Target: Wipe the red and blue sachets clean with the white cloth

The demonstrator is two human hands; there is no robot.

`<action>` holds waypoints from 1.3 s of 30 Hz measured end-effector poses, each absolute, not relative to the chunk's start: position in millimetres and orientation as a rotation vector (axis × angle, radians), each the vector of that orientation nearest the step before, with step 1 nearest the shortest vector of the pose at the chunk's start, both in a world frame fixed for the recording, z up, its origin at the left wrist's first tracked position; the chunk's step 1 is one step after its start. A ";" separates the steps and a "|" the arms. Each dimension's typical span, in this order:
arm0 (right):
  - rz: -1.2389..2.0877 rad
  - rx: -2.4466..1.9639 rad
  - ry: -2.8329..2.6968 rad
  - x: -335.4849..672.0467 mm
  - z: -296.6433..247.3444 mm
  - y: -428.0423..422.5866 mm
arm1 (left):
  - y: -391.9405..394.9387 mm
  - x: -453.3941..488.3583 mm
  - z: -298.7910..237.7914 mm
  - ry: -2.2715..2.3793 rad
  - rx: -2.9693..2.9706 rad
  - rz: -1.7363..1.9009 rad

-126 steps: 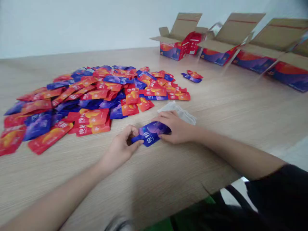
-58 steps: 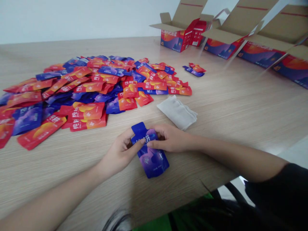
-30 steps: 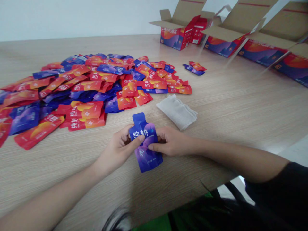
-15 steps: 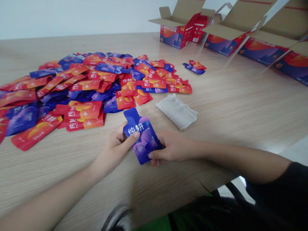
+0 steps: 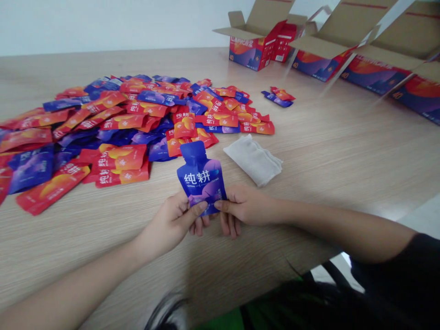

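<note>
Above a wood-grain table [image 5: 330, 137], a left hand [image 5: 176, 217] and a right hand [image 5: 242, 206] pinched a blue pouch [image 5: 202, 176] by its lower end, near a folded cloth [image 5: 253, 160] and heaped packets [image 5: 120, 121]

smooth, slightly glossy blue pouch [image 5: 202, 181]

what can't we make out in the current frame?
All in the head view:
Blue pouch: its back faces away from the camera; its lower print is partly covered by the thumbs of the left hand and right hand, the rest too small to read.
Pile of pouches: lower layers hidden under the top ones; left end cut off by the frame edge.
Open boxes: insides hidden by flaps and walls.
Rightmost box: cut off by the right edge.
</note>
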State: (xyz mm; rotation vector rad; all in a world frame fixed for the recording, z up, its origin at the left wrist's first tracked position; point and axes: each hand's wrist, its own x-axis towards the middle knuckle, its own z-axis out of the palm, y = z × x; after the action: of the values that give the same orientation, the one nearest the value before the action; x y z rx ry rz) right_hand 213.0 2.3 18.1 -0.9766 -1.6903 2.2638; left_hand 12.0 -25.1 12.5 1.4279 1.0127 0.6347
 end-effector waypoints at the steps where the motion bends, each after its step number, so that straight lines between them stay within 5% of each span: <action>1: 2.254 -0.983 -1.695 213.2 18.4 2.0 | -24.9 12.3 12.9 1.022 1.441 0.626; 39: 2.047 -0.921 -1.841 221.7 17.8 7.7 | -23.1 12.2 17.7 0.970 1.386 0.534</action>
State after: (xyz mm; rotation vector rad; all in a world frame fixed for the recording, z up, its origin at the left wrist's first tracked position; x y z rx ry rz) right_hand 221.7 7.7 17.8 -0.9208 -1.8409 2.0469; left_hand 12.2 -23.1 17.7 1.3859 0.9704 0.5344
